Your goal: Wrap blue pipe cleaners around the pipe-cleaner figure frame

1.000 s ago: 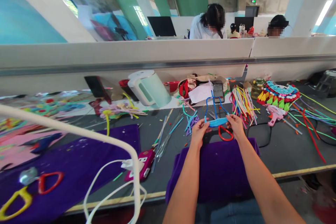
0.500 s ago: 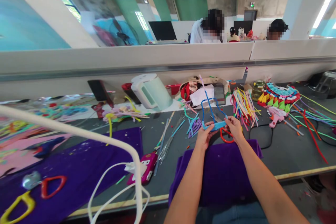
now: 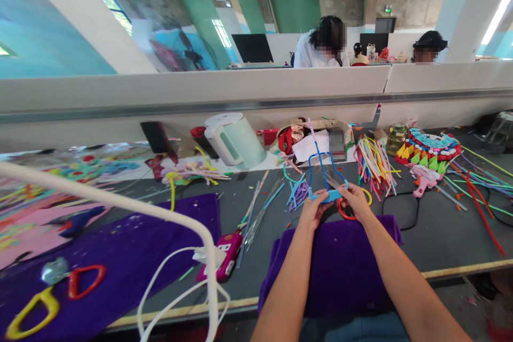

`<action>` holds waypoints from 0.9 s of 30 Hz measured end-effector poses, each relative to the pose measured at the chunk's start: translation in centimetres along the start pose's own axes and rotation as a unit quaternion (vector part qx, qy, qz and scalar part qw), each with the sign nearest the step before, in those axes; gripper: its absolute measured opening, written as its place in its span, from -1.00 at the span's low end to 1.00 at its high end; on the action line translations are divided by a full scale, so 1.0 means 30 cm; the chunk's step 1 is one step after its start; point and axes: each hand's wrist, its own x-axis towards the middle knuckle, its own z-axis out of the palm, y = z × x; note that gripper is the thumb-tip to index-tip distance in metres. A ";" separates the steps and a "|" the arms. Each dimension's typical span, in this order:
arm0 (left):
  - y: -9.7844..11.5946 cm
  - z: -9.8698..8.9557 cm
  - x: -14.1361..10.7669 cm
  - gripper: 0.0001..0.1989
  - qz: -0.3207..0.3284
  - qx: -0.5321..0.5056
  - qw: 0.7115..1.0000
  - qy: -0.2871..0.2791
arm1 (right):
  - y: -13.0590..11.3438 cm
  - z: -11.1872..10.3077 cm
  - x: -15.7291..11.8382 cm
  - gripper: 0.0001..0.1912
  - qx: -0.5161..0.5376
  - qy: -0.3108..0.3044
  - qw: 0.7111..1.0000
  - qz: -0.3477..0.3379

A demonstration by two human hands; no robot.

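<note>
My left hand (image 3: 313, 210) and my right hand (image 3: 355, 201) hold between them a blue pipe-cleaner frame (image 3: 325, 176), gripping its thick light-blue bottom bar at either end. The thin blue loops of the frame stand up above my fingers. Just behind my right hand a red loop (image 3: 343, 212) and a yellow loop (image 3: 367, 195) lie on the grey table (image 3: 436, 230). A purple cloth (image 3: 332, 262) lies under my forearms.
A bundle of coloured pipe cleaners (image 3: 372, 163), a pink glue gun (image 3: 421, 177) with its black cord, a mint kettle (image 3: 234, 140), a pink phone (image 3: 224, 254) and a white lamp arm (image 3: 120, 206) are around. Two people sit beyond the partition (image 3: 240, 91).
Both hands have kept hold of the blue frame and drawn slightly closer together and lower; the frame now stands a little more upright. The view shifted slightly.
</note>
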 end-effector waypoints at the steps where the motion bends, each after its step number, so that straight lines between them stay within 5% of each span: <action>1: 0.000 0.001 -0.001 -0.71 0.000 0.000 1.000 -0.001 | 0.000 0.004 -0.002 -0.64 0.003 0.000 1.000 0.006; 9: 0.003 0.023 -0.022 -0.65 0.013 0.012 1.000 -0.009 | 0.019 0.051 -0.015 -0.64 0.091 0.008 0.993 0.080; 27: 0.008 0.035 -0.037 -0.65 0.017 0.021 0.999 -0.022 | 0.031 0.073 -0.014 -0.71 0.115 0.071 0.988 0.072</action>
